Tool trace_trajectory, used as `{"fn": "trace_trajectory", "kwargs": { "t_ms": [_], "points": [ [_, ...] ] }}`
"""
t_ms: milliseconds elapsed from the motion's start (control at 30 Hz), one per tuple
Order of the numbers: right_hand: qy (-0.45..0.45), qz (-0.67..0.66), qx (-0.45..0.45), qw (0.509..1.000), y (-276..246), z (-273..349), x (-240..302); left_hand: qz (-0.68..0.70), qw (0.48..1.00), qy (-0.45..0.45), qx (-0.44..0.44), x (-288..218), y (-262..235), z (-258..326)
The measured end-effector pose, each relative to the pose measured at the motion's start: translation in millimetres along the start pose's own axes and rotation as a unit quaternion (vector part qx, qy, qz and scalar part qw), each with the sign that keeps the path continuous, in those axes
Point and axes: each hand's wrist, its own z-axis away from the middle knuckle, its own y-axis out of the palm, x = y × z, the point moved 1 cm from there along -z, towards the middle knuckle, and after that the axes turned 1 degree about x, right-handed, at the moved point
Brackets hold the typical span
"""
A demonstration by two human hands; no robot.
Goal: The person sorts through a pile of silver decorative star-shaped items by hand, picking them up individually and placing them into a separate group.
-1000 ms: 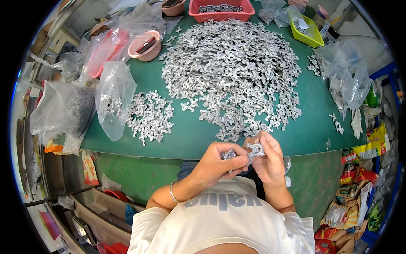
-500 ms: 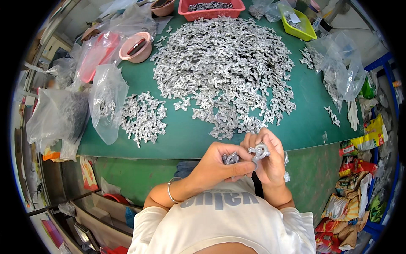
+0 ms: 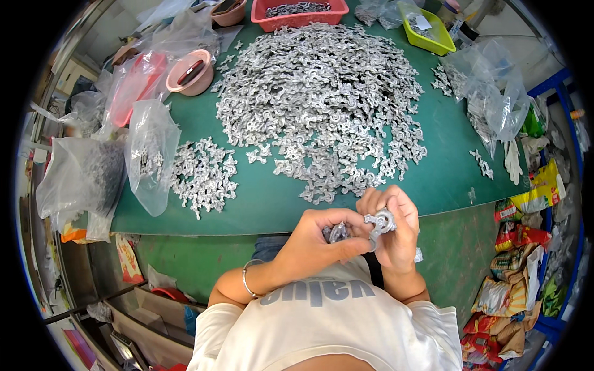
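Left thumb (image 3: 354, 248) and ringed piece have drawn a little apart since the earlier frame, so more of the grey metal piece (image 3: 376, 229) shows, curved arm and all; the worktop (image 3: 260, 201) and all on it have slid leftward in view, as if the person's head has turned. From where I stand, that leaves the piece resting mainly, I judge, in the right hand (image 3: 400, 238), whose thumb and fingers pinch it at the lower middle of the frame, right of centre. The left hand (image 3: 315, 240) curls around a few more grey pieces (image 3: 337, 232), its thumb tip close by the ringed one; I cannot tell whether they touch. Both hands sit at the near edge of the worktop, just below the big heap (image 3: 322, 102) of similar pieces filling the upper middle. A smaller pile (image 3: 206, 176) lies left of centre, with a clear plastic bag (image 3: 152, 164) beside it. A red tray (image 3: 300, 23) stands at the top, a yellow-green basket (image 3: 428, 43) at the upper right.
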Motion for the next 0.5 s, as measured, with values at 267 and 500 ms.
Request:
{"fn": "trace_trajectory", "kwargs": {
  "t_ms": [267,500],
  "points": [
    [-0.052,-0.002,-0.001,0.999,-11,7,1,-0.011,0.998,0.064,-0.022,-6,1,-4],
    [-0.084,0.017,0.013,0.996,-9,13,-1,-0.103,0.982,0.151,-0.055,-7,2,-2]
  ]
}}
